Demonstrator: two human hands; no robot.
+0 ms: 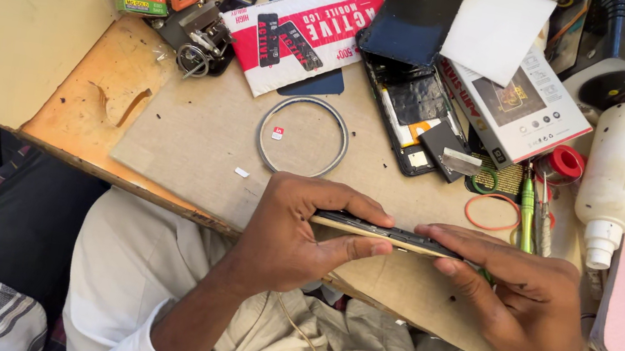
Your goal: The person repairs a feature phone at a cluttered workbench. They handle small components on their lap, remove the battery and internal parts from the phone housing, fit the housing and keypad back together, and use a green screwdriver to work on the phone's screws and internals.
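A thin dark phone [382, 232] is held edge-on, flat and level, just above the near edge of the brown work board [195, 133]. My left hand [296, 231] grips its left end, fingers over the top edge and thumb beneath. My right hand [516, 301] holds the right end, with the index finger stretched along the top edge. A green-handled tool [528, 206] lies just beyond my right hand.
A grey ring [303, 136] with a tiny card inside lies on the board. Behind it are an opened phone body [413, 112], a red-and-white packet [301, 29], a white box [521, 108], a white bottle [618, 176] lying at right, and an orange rubber band [490, 212].
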